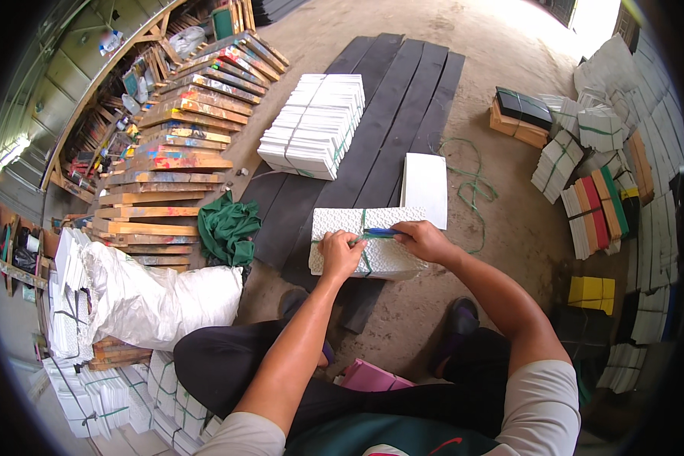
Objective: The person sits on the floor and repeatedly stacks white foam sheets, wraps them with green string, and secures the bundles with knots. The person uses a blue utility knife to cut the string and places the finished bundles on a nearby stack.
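Note:
A bundle of white textured foam-like slabs lies in front of me, bound crosswise with green twine. My left hand is on its top face, fingers pinched on the twine near the crossing. In my right hand is a slim blue tool, perhaps a pen or a cutter; its exact kind is too small to tell. The tool lies across the bundle, its tip at the twine beside my left fingertips. A loose white sheet lies just beyond the bundle.
Dark boards lie under a larger tied white stack. Loose green twine trails on the floor. Wooden frames, a green cloth and a white sack line the left. Tied colored bundles stand right.

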`<act>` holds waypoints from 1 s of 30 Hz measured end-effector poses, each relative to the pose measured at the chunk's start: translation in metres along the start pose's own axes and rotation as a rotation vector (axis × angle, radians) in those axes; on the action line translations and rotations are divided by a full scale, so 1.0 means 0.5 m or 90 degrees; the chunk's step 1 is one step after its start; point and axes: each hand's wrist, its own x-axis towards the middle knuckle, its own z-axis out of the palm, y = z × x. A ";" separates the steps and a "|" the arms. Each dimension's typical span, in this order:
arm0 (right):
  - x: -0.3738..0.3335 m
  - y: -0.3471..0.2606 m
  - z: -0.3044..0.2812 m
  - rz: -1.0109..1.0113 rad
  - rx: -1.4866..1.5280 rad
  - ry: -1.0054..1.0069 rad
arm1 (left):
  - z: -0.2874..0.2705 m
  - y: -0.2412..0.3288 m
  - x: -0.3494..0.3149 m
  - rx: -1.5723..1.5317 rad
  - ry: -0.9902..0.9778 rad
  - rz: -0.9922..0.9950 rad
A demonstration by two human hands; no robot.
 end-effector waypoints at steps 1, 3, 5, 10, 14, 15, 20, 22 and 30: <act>0.001 -0.002 0.000 -0.008 -0.007 -0.002 | 0.002 -0.002 -0.001 -0.008 0.017 0.009; 0.008 -0.005 0.000 -0.001 -0.027 -0.011 | 0.007 -0.005 0.000 -0.066 0.032 0.026; 0.018 0.000 0.011 0.027 -0.050 -0.027 | 0.004 -0.010 0.004 -0.167 0.027 0.041; 0.005 -0.001 0.011 0.114 0.059 0.026 | -0.010 -0.010 -0.011 -0.096 0.104 0.173; -0.010 -0.035 0.020 0.275 0.204 0.094 | -0.046 0.004 0.000 -0.115 0.007 0.153; -0.007 -0.058 0.014 0.277 0.185 0.105 | -0.056 0.004 0.010 -0.174 -0.066 0.097; 0.002 -0.067 -0.026 0.226 -0.084 0.005 | -0.130 0.001 0.041 -0.013 -0.291 0.061; -0.017 -0.039 -0.026 0.232 -0.110 -0.048 | -0.155 -0.004 0.044 0.126 -0.361 0.069; -0.060 -0.007 0.015 0.153 -0.164 0.005 | -0.190 -0.065 -0.006 0.238 -0.253 0.167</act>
